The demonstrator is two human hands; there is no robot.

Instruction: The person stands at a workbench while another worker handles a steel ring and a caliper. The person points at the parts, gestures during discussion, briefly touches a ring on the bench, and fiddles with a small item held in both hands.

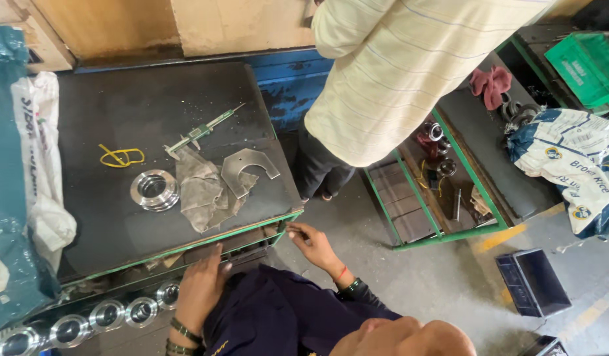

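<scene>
The person wears a dark navy garment. On the left hand [200, 287] side, dark green bangles ring the wrist; the right hand [315, 246] side carries a thin red thread and a dark band, both nearest the desk [120, 224].

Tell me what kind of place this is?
Likely a machining or metal-parts workshop. A vernier caliper lies on the dark green-framed workbench beside a machined metal ring and a cut metal plate; more rings line the shelf below.
</scene>
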